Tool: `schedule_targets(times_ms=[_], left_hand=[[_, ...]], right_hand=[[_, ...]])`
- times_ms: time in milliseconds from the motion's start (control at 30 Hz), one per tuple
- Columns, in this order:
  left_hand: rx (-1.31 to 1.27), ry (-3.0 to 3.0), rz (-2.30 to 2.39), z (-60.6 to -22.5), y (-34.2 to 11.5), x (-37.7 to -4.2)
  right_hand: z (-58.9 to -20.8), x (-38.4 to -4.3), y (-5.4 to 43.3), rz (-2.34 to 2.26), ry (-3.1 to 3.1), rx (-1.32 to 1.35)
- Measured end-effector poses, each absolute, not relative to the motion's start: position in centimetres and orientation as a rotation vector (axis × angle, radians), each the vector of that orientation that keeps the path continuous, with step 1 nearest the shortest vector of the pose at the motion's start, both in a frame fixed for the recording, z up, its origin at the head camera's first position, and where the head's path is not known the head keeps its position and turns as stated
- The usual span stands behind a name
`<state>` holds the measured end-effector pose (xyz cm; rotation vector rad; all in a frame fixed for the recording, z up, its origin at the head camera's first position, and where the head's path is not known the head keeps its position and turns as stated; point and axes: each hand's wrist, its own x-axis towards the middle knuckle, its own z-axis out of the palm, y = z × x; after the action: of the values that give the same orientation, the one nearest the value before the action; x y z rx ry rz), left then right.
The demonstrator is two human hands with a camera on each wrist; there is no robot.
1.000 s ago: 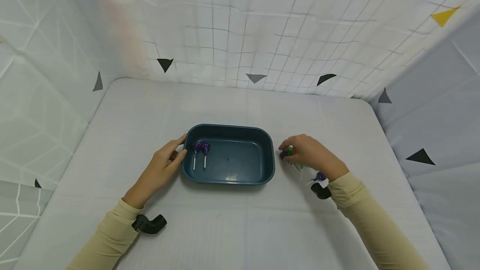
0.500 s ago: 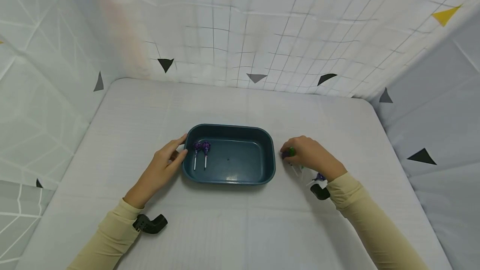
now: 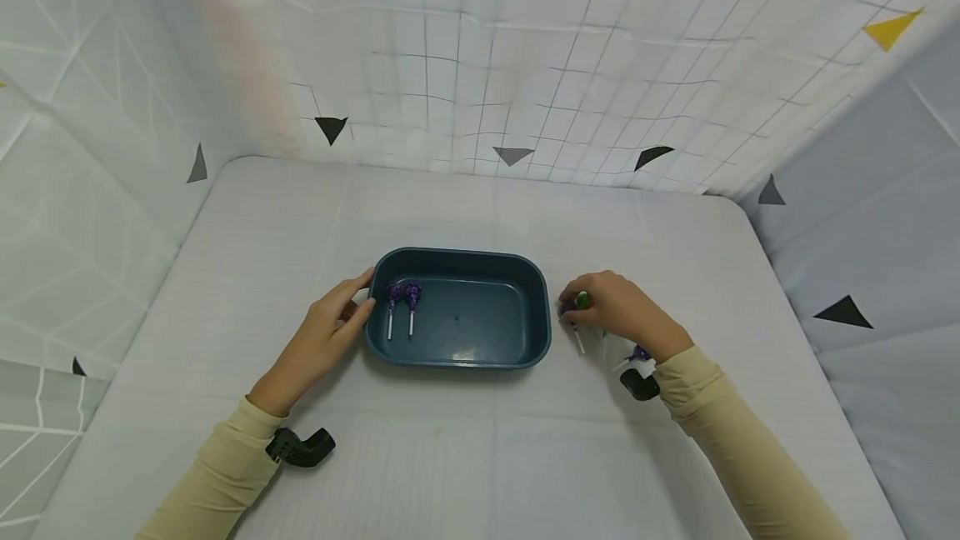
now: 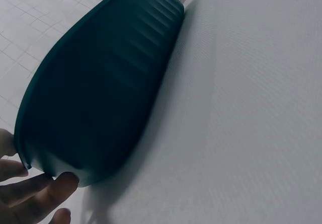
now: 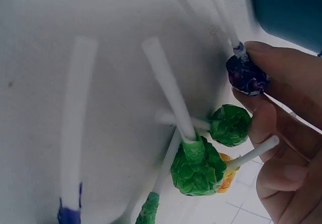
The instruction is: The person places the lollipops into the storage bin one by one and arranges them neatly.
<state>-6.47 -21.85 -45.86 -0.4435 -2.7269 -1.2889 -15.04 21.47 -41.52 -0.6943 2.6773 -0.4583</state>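
Observation:
My left hand [image 3: 322, 336] touches the left end of the dark teal plastic box [image 3: 465, 315], fingertips against its wall. Inside the box, two purple-wrapped lollipops [image 3: 412, 294] lie side by side near the left end. Just right of the box, my right hand [image 3: 618, 307] pinches the head of another purple lollipop [image 5: 246, 75] between thumb and fingers, its white stick pointing away from the palm. Green lollipops [image 5: 198, 168] lie close under this hand in the right wrist view, beside an orange-yellow wrapper [image 5: 227, 176] partly hidden behind them.
One more purple lollipop [image 3: 640, 352] lies by the right wrist, partly covered by the sleeve and the black wrist camera [image 3: 641, 383]. A white cloth covers the table [image 3: 450, 457]. Patterned white curtains [image 3: 525, 65] stand behind and on both sides.
The right hand has shifted only slightly, and the stick of the purple lollipop at its fingertips has swung a little to the left. Left hand and box stay in place.

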Motion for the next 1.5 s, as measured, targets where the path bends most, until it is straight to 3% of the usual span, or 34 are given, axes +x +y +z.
schedule_targets(times_ms=[1500], left_hand=[[-0.436,-2.734,-1.296,-45.8,-21.9,-6.6]], right_hand=[[-37.7,-15.9,20.2,-0.714,2.718,-0.767]])
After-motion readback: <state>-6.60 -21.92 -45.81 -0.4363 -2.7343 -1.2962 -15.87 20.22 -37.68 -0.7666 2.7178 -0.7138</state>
